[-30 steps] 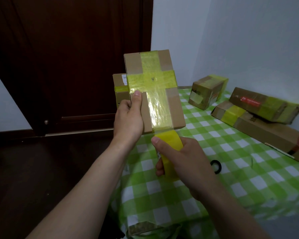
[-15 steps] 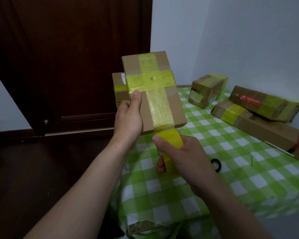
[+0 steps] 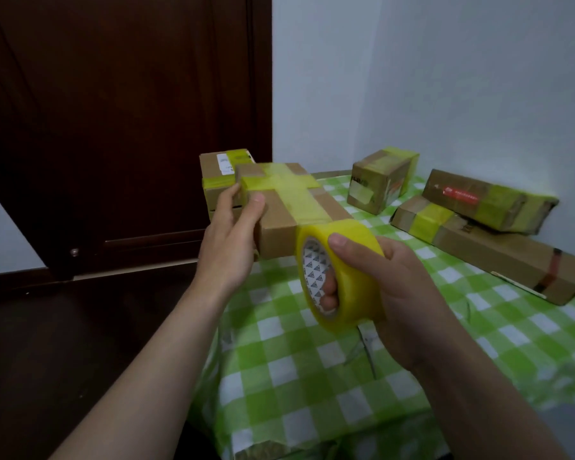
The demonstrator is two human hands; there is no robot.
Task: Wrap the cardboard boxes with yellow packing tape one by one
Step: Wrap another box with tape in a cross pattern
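A flat cardboard box (image 3: 279,224) with a cross of yellow tape on its top face is held level above the table's left edge. My left hand (image 3: 228,240) grips its left side, thumb on top. My right hand (image 3: 389,287) holds a yellow tape roll (image 3: 337,273), thumb on the outer band and fingers through the core. The roll sits against the box's near end, with tape running onto the lengthwise strip.
A green-and-white checked tablecloth (image 3: 312,376) covers the table. Taped boxes stand behind: one at the back left (image 3: 219,175), a small one (image 3: 380,180), and two long ones (image 3: 488,200) (image 3: 498,257) by the white wall. A dark wooden door (image 3: 120,121) is left.
The box has tipped from upright, facing me, down to lying flat and lower. The tape roll has turned so that its core faces me and has come up against the box's near end.
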